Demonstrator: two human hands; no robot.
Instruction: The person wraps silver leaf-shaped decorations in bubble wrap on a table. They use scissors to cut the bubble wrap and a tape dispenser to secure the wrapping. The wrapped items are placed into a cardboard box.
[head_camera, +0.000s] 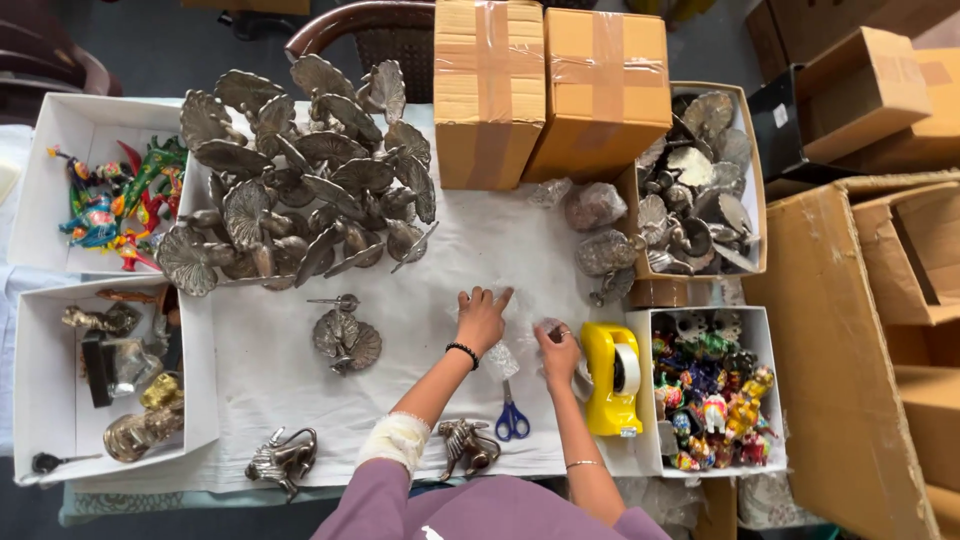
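Note:
My left hand (481, 318) lies flat, fingers spread, pressing a clear plastic wrap (512, 312) on the white table cloth (300, 400). My right hand (558, 350) is closed on a small colourful figurine, half hidden in the plastic beside the left hand. Blue-handled scissors (511, 415) lie just below the two hands. A yellow tape dispenser (610, 378) stands right of my right hand. A single metal peacock figure (345, 338) sits left of my left hand.
A heap of metal peacock figures (300, 175) fills the back left. Two taped cardboard boxes (550, 85) stand at the back. White boxes hold painted figurines (715, 405), more metal pieces (700, 190), colourful birds (120, 200) and brass items (120, 380). Wrapped pieces (598, 225) lie nearby.

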